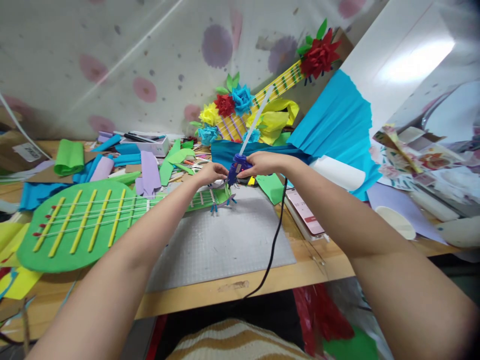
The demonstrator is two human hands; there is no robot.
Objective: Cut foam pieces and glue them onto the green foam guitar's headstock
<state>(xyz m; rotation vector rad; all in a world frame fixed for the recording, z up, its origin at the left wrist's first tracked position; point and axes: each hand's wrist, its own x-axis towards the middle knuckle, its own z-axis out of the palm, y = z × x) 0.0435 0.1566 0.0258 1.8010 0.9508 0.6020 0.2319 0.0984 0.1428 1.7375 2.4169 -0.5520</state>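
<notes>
A green guitar-shaped craft [84,220] with yellow strips and pale strings lies on the table, its neck reaching right to the middle. My right hand [258,164] is closed around a blue glue gun [235,169], which has a long white glue stick rising from its back. The gun's nozzle points down at the end of the neck, by small blue pegs. My left hand [213,174] is beside the gun at the neck's upper edge, fingers bent together; what they pinch is too small to make out.
A grey cutting mat [225,245] lies under the neck. A black cord [275,240] hangs over the front edge. To the right are a phone [305,210] and blue crepe paper [333,130]. Behind stands a yellow flowered guitar [281,85]; paper scraps [150,170] lie left.
</notes>
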